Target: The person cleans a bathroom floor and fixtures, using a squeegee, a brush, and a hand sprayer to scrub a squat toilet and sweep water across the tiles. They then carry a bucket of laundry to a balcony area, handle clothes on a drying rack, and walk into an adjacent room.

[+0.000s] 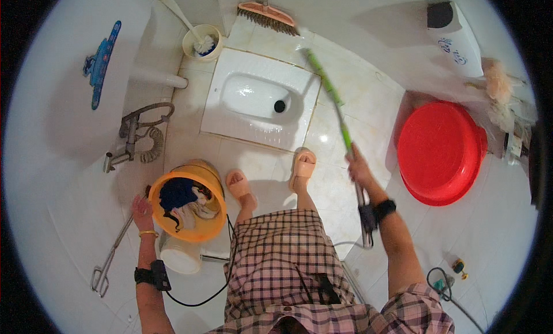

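My right hand [359,171] is wrapped round a long green and silver pole [328,87]. The pole slants up and left across the tiles, and its far end, blurred, lies near a broom head [268,18] with pink top and dark bristles. Beside the left rim of an orange bucket [218,219] is my left hand [142,212], its fingers looking loosely apart; whether they touch the rim is unclear. Dark blue and pale cloth [187,201] fills part of the bucket. A white squat toilet [262,137] is set in the floor ahead of my feet.
A large red basin [440,152] leans at the right wall. A toilet brush [181,14] stands in a cream holder [201,44] at the far left. On the left wall are a tap [129,139] and a blue hook rack [102,65]. Below the orange bucket is a white bucket [181,256].
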`<state>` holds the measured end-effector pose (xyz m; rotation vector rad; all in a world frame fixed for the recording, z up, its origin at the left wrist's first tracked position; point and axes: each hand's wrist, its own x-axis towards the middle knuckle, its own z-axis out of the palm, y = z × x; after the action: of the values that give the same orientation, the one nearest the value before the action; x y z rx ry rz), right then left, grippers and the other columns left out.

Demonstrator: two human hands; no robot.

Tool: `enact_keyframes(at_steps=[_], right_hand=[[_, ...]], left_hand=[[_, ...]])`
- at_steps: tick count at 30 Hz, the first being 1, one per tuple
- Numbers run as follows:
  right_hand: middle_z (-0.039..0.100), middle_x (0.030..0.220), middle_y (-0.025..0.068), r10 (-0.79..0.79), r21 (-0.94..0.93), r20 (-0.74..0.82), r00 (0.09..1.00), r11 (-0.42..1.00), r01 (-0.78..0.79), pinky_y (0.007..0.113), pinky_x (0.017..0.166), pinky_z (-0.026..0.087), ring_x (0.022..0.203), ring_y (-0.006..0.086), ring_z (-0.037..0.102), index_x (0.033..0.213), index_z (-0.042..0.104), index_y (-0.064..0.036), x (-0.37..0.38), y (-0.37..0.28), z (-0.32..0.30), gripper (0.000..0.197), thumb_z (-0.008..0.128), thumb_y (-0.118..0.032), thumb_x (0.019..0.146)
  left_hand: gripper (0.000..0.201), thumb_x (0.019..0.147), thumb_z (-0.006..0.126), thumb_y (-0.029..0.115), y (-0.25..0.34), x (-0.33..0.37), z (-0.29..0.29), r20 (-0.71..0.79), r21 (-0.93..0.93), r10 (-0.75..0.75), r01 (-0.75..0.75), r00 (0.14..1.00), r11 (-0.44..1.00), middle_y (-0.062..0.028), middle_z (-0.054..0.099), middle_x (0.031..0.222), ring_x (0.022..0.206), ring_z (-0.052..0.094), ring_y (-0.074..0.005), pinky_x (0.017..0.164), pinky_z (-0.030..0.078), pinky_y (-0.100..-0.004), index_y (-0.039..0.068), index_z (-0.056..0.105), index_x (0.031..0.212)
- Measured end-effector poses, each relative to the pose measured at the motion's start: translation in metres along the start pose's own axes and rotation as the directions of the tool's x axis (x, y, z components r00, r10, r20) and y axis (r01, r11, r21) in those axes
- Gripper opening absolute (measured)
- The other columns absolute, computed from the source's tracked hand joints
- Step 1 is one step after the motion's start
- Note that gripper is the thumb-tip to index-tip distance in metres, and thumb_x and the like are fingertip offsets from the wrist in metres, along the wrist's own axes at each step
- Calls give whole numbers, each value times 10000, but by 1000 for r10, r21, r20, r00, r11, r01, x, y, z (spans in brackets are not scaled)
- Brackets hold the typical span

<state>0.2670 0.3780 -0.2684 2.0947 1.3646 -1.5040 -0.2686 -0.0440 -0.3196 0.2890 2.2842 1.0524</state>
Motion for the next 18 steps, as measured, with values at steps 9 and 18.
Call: enact_keyframes(at_steps=[9, 18], right_hand=[[549, 675, 132, -87, -355, 361, 929, 908, 223, 346, 439, 469, 527, 229, 545, 1278, 129, -110, 32, 1, 60, 521, 396, -184, 837], [473, 711, 60, -186, 736, 625, 758, 464, -493, 236, 492, 404, 580, 157, 463, 1003, 401, -84, -74, -70, 19, 188, 436, -189, 852]], left_hand=[[225, 786, 509, 91, 65, -185, 109, 212, -26, -309, 322, 927, 947, -13, 551, 817, 649, 500, -92, 578, 430, -188, 30, 517, 1002], [374, 717, 606, 134, 369, -263, 308, 449, 64, 455, -536, 769, 842, -92, 506, 921, 881, 508, -199, 728, 438, -297, 67, 514, 1074]])
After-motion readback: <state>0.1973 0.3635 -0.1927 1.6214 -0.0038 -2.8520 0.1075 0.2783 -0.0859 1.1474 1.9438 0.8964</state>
